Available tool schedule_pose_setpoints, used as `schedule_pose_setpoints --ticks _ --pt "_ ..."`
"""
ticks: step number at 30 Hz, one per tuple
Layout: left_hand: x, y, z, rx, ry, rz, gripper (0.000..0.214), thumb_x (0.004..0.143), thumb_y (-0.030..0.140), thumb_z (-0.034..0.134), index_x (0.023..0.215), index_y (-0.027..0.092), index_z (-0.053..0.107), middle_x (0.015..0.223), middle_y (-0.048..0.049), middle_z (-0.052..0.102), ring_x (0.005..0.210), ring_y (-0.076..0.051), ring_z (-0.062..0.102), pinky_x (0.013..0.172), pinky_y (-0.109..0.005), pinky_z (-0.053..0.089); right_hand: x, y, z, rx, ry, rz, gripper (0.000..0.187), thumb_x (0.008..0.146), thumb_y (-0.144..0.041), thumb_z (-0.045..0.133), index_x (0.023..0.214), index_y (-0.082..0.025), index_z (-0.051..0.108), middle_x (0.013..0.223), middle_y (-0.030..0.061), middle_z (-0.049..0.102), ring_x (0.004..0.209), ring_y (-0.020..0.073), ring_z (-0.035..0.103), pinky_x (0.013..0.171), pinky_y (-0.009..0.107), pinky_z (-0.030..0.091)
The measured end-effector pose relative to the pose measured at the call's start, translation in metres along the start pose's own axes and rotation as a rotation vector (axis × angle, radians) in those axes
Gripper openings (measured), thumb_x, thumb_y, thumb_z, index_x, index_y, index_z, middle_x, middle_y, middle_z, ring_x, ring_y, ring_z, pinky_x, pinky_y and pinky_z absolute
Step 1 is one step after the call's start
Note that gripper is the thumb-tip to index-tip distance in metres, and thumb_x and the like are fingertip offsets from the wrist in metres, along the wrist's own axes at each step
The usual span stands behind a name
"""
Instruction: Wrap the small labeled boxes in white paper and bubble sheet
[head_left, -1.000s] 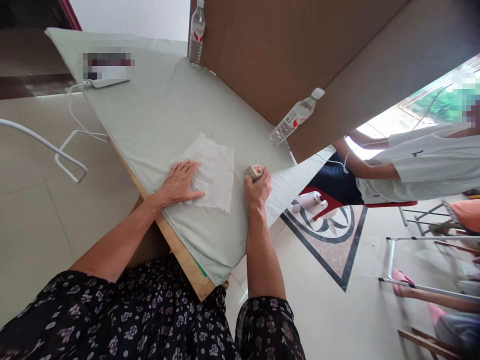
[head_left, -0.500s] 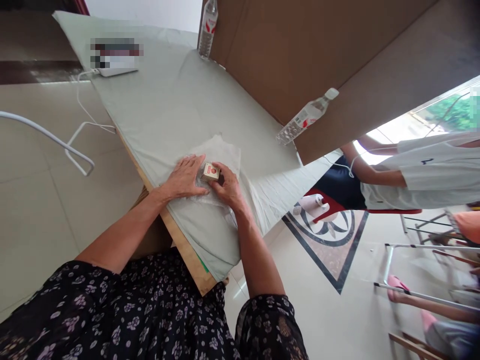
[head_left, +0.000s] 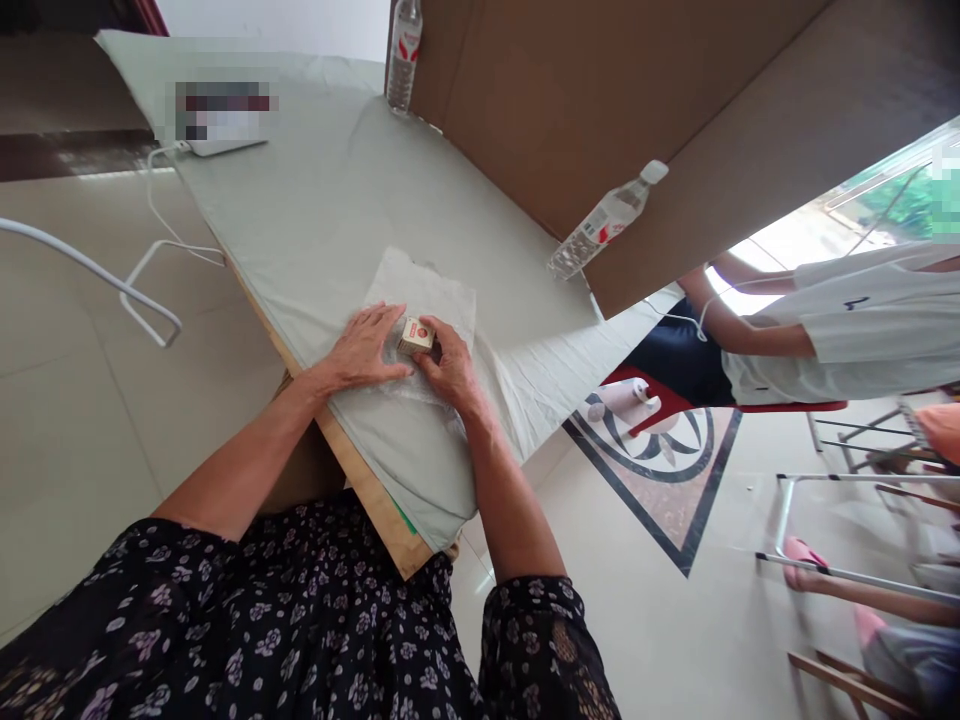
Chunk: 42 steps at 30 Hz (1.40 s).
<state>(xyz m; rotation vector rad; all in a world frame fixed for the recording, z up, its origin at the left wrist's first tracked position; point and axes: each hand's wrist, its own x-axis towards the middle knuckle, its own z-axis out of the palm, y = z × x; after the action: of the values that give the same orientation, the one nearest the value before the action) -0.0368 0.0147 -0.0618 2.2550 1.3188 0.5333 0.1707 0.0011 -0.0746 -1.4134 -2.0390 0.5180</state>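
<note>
A small cream box (head_left: 416, 336) with red print on its top sits on a translucent whitish sheet, which looks like bubble wrap (head_left: 442, 292). My right hand (head_left: 451, 368) grips the box from the right, thumb and fingers bent around its side. My left hand (head_left: 365, 350) lies on the sheet to the left of the box, fingers stretched out and thumb apart. The sheet lies under both hands on the grey-green tablecloth (head_left: 300, 200), and its lower part is partly covered by them.
A large brown cardboard panel (head_left: 570, 110) stands behind, with plastic bottles (head_left: 604, 225) (head_left: 405, 55) at its edge. A white device (head_left: 229, 145) with a cable is at the far left. Another person's arm (head_left: 765, 335) shows at right. The table's wooden edge (head_left: 360, 490) is near me.
The sheet's far left part now spreads out beyond my left hand, where it was bunched before. The box remains in my right hand. The whole view has shifted slightly.
</note>
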Motion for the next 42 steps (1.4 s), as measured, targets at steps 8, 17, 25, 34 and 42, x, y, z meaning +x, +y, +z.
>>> schedule_pose_setpoints --ticks 8,17,25,34,42 --pt "-0.059 0.008 -0.013 0.096 0.031 0.112 0.075 0.079 0.045 0.073 0.148 0.021 0.055 0.167 -0.0154 0.042 0.16 -0.039 0.029 0.131 -0.058 0.024 0.002 0.005 -0.003 0.038 -0.022 -0.044 0.06 0.085 -0.02 0.065 0.144 -0.021 0.057 0.146 0.0086 0.067 0.133 0.0239 0.063 0.116 0.04 0.048" --pt "-0.057 0.033 -0.001 0.211 0.115 0.127 0.022 0.089 0.018 0.056 0.096 0.019 0.077 0.153 -0.0146 0.06 0.149 -0.033 0.05 0.127 -0.054 0.035 0.005 0.004 0.0 0.07 -0.034 -0.016 0.062 0.083 -0.018 0.065 0.145 -0.019 0.058 0.146 0.0091 0.067 0.132 0.0249 0.063 0.117 0.041 0.048" --pt "-0.027 0.039 -0.009 -0.192 0.324 -0.106 0.014 0.086 0.026 0.055 0.083 0.021 0.068 0.127 -0.0109 0.076 0.112 -0.026 0.072 0.078 -0.034 0.06 -0.013 -0.012 -0.046 0.348 -0.042 0.079 0.059 0.102 -0.055 0.05 0.155 -0.028 0.049 0.161 0.0094 0.052 0.14 0.0277 0.058 0.112 0.047 0.053" --pt "0.003 0.03 -0.014 -0.386 0.313 -0.216 0.017 0.08 0.036 0.064 0.081 0.019 0.067 0.125 -0.0129 0.077 0.113 -0.027 0.072 0.097 -0.039 0.055 0.001 -0.01 -0.034 0.279 0.076 0.115 0.015 0.085 -0.036 0.066 0.085 -0.022 0.068 0.119 0.0093 0.076 0.113 0.0255 0.07 0.106 0.043 0.05" --pt "0.011 0.028 -0.005 -0.609 0.341 -0.177 0.024 0.075 0.042 0.07 0.074 0.018 0.064 0.112 -0.0123 0.079 0.106 -0.027 0.072 0.096 -0.04 0.053 0.005 -0.005 -0.025 0.569 0.066 0.2 0.023 0.08 -0.044 0.068 0.077 -0.022 0.064 0.119 0.0064 0.076 0.1 0.0214 0.07 0.091 0.036 0.051"
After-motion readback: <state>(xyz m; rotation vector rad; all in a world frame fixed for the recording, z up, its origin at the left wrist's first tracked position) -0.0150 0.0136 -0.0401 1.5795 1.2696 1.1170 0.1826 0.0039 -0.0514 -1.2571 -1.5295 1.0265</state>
